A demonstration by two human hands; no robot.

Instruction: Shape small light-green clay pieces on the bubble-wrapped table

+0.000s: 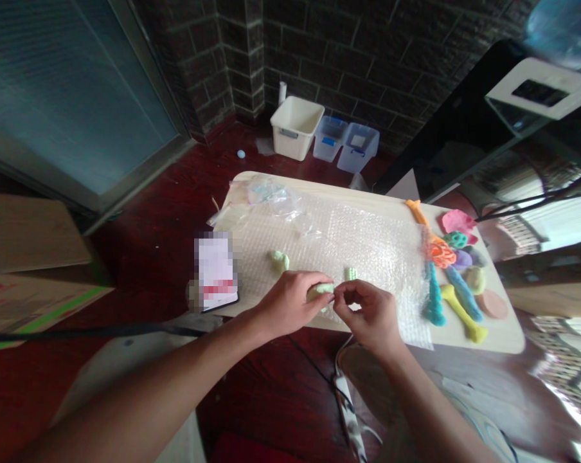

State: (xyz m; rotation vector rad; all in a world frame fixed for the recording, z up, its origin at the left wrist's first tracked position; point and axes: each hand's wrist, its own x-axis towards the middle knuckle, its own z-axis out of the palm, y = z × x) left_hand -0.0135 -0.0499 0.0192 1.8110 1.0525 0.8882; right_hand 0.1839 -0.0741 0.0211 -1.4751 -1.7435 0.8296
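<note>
Pinched between the thumb and fingers of my left hand [295,299] is a pale green lump [322,290] that looks like modelling clay. My right hand [370,315] is beside it, thumb and fingertips pressed together at the lump's right end. Whether those fingertips hold a small bit is too small to make out. A curved pale green piece [281,260] lies to the left on the bubble wrap [367,238]. Just beyond my right hand is a small ridged green piece [351,273].
Colourful clay-like shapes, such as a yellow one [464,314] and a teal twist [434,296], lie at the table's right end. Clear plastic bags [276,196] and a phone-like device [217,270] are on the left. Bins [297,132] stand behind; a power strip [349,415] lies below.
</note>
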